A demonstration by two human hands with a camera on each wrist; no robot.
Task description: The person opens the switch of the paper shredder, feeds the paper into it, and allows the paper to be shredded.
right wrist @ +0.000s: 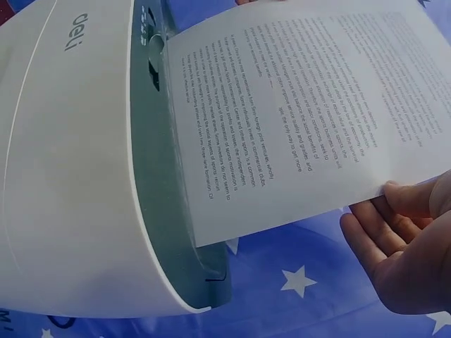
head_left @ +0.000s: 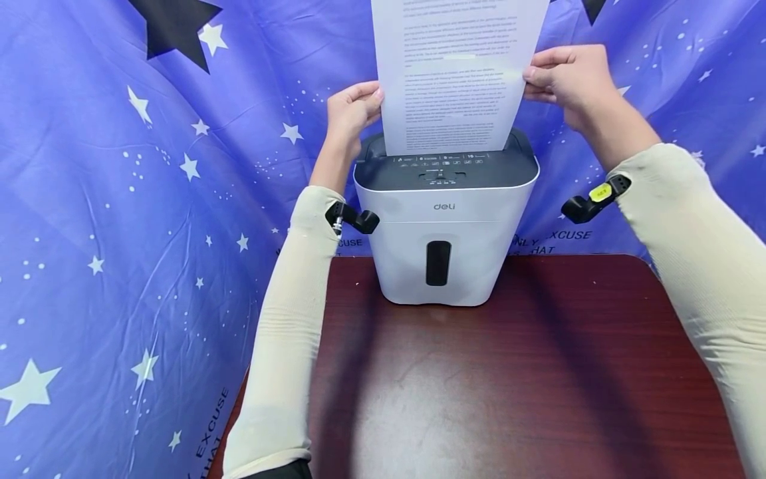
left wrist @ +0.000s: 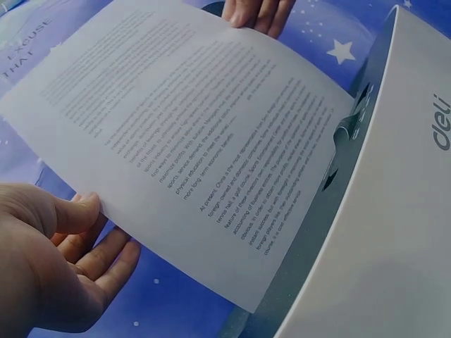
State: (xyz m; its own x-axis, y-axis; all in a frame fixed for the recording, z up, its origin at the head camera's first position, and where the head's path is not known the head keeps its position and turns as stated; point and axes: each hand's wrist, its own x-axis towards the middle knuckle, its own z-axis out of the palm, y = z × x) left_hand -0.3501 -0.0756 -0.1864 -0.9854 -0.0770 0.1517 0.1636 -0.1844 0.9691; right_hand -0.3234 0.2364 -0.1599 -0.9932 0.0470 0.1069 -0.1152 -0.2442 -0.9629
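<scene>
A printed sheet of paper (head_left: 451,73) stands upright with its lower edge at the top of a white and dark grey paper shredder (head_left: 443,226) marked "deli". My left hand (head_left: 354,112) pinches the sheet's left edge between thumb and fingers. On the opposite edge, a little higher, my right hand (head_left: 571,83) pinches the paper too. In the left wrist view the left thumb lies on the printed face of the sheet (left wrist: 190,134), fingers behind it. The right wrist view shows the sheet's lower edge along the shredder's dark top (right wrist: 158,162); the slot itself is hidden.
The shredder stands at the back of a dark red-brown wooden table (head_left: 479,386). A blue-purple curtain (head_left: 149,233) printed with stars hangs behind and at the left. A black wrist camera (head_left: 359,219) sits on the left sleeve, another (head_left: 589,203) on the right.
</scene>
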